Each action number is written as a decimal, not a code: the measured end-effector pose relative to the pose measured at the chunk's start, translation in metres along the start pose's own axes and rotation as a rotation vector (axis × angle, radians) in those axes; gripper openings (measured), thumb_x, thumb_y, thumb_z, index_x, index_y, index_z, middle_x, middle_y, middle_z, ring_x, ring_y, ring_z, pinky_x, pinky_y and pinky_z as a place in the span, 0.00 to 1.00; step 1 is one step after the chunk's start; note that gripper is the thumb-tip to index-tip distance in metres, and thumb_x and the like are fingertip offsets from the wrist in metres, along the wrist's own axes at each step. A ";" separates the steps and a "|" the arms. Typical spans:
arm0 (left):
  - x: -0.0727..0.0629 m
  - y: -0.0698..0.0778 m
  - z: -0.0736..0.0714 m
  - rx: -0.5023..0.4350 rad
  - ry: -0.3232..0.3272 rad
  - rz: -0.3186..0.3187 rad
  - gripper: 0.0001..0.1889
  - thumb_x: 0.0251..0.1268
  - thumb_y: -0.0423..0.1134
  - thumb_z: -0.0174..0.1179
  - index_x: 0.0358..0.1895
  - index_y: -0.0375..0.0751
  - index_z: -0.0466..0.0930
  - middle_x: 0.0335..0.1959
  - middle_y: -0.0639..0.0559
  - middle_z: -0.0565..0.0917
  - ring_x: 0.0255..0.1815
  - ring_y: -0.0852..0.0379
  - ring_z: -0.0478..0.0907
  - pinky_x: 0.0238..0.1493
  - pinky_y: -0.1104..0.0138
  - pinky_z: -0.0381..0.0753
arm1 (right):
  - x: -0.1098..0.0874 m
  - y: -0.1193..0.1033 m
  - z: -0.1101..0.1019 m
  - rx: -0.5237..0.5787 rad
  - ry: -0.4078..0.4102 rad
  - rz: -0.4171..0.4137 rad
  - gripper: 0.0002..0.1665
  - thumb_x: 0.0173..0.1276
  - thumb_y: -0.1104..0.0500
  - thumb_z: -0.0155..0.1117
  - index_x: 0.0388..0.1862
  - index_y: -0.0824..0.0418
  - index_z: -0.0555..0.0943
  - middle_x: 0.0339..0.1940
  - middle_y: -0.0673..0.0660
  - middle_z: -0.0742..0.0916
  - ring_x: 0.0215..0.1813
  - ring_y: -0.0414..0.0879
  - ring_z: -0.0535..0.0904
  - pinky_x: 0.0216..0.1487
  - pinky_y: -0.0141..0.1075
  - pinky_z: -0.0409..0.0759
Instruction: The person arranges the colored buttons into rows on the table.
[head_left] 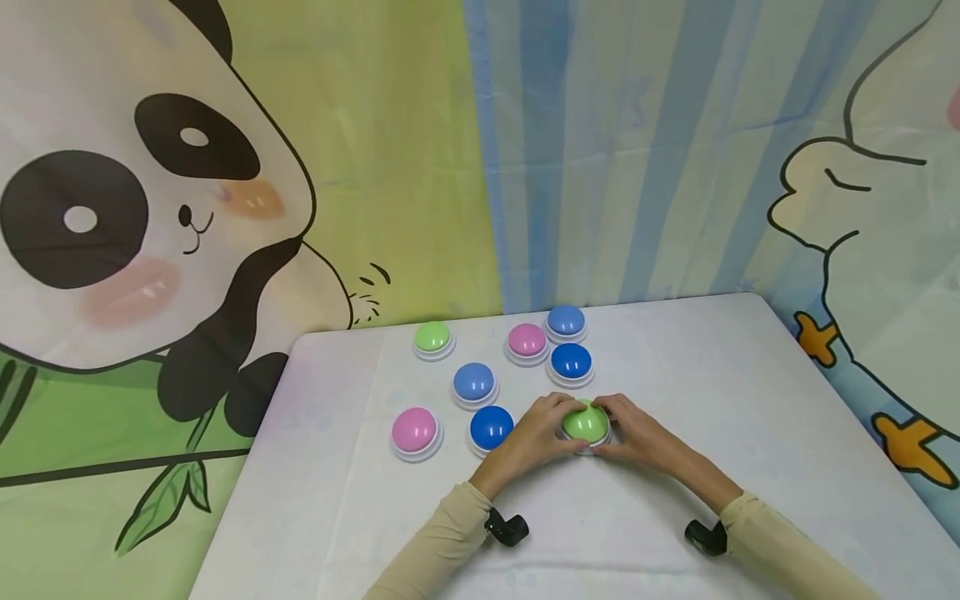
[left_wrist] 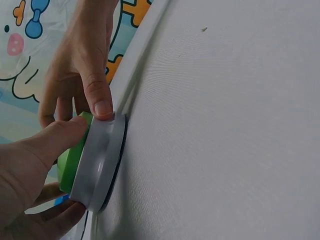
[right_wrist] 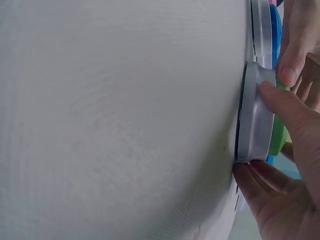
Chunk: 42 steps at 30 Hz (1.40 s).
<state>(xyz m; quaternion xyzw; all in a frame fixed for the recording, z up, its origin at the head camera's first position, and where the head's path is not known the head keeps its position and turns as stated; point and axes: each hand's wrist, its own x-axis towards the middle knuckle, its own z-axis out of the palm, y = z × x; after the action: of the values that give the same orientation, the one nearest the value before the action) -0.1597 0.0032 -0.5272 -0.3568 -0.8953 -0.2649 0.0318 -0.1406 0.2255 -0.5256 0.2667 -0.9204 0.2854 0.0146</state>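
A green dome push button [head_left: 586, 423] with a white round base sits near the middle of the white table, between both hands. My left hand [head_left: 531, 437] grips it from the left, thumb at the near side and fingers curled round the far side. From the right, my right hand [head_left: 637, 435] holds the same button in a mirrored grip. In the left wrist view, both thumbs lie on the white-and-green side of the button [left_wrist: 100, 155]. The right wrist view shows the base [right_wrist: 256, 115] close against the tabletop, with fingers at its lower edge.
A dark blue button [head_left: 491, 427] stands partly behind the left hand, with a pink button [head_left: 414, 430] left of it. Farther back are a light blue button [head_left: 474, 382], another green button [head_left: 432, 337], a second pink button [head_left: 527, 340] and two more blue buttons [head_left: 572, 362]. Printed curtains border the table [head_left: 675, 350].
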 end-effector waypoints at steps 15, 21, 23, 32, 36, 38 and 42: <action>0.000 0.001 -0.007 -0.005 -0.033 -0.021 0.31 0.59 0.56 0.65 0.64 0.48 0.72 0.59 0.52 0.76 0.58 0.58 0.75 0.58 0.73 0.77 | -0.001 -0.004 -0.005 0.018 -0.019 0.002 0.43 0.53 0.51 0.77 0.63 0.65 0.68 0.55 0.61 0.79 0.54 0.50 0.79 0.55 0.45 0.82; 0.014 -0.004 -0.034 -0.007 -0.010 -0.129 0.29 0.65 0.54 0.61 0.65 0.45 0.71 0.63 0.50 0.75 0.66 0.53 0.72 0.66 0.62 0.75 | 0.007 0.000 -0.025 0.071 0.012 0.069 0.45 0.59 0.48 0.72 0.68 0.67 0.64 0.62 0.68 0.76 0.59 0.62 0.78 0.55 0.53 0.81; 0.023 -0.008 -0.043 0.004 0.021 -0.153 0.28 0.66 0.52 0.61 0.65 0.44 0.71 0.63 0.49 0.76 0.65 0.53 0.72 0.66 0.61 0.74 | 0.015 0.003 -0.032 0.099 0.033 0.091 0.44 0.61 0.49 0.71 0.68 0.68 0.64 0.64 0.70 0.75 0.60 0.64 0.77 0.55 0.54 0.81; 0.062 -0.023 -0.047 0.006 -0.025 -0.234 0.26 0.65 0.45 0.63 0.64 0.42 0.72 0.59 0.45 0.77 0.59 0.53 0.75 0.63 0.64 0.77 | 0.072 0.017 -0.042 0.091 0.011 0.070 0.34 0.61 0.56 0.71 0.62 0.70 0.70 0.59 0.70 0.76 0.60 0.66 0.75 0.56 0.55 0.81; 0.070 -0.027 -0.040 0.022 -0.065 -0.257 0.27 0.63 0.44 0.64 0.64 0.41 0.72 0.57 0.45 0.78 0.57 0.53 0.76 0.60 0.64 0.78 | 0.090 0.023 -0.034 0.076 -0.063 0.094 0.36 0.60 0.56 0.72 0.64 0.67 0.69 0.62 0.71 0.74 0.63 0.67 0.72 0.61 0.59 0.76; 0.072 -0.028 -0.037 0.025 -0.077 -0.260 0.27 0.63 0.44 0.65 0.64 0.40 0.72 0.56 0.44 0.77 0.55 0.53 0.76 0.59 0.65 0.79 | 0.096 0.026 -0.029 0.057 -0.095 0.100 0.38 0.59 0.56 0.73 0.64 0.66 0.67 0.63 0.72 0.73 0.65 0.67 0.71 0.63 0.60 0.73; 0.072 -0.027 -0.035 0.017 -0.080 -0.268 0.27 0.62 0.42 0.66 0.63 0.40 0.72 0.55 0.43 0.77 0.54 0.52 0.78 0.59 0.64 0.79 | 0.104 0.029 -0.022 0.041 -0.116 0.100 0.40 0.57 0.56 0.74 0.63 0.68 0.66 0.63 0.75 0.73 0.65 0.68 0.70 0.65 0.61 0.70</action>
<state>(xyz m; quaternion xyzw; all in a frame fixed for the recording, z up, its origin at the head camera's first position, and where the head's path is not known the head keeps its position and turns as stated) -0.2360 0.0141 -0.4914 -0.2442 -0.9377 -0.2445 -0.0366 -0.2469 0.2070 -0.5034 0.2365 -0.9259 0.2887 -0.0585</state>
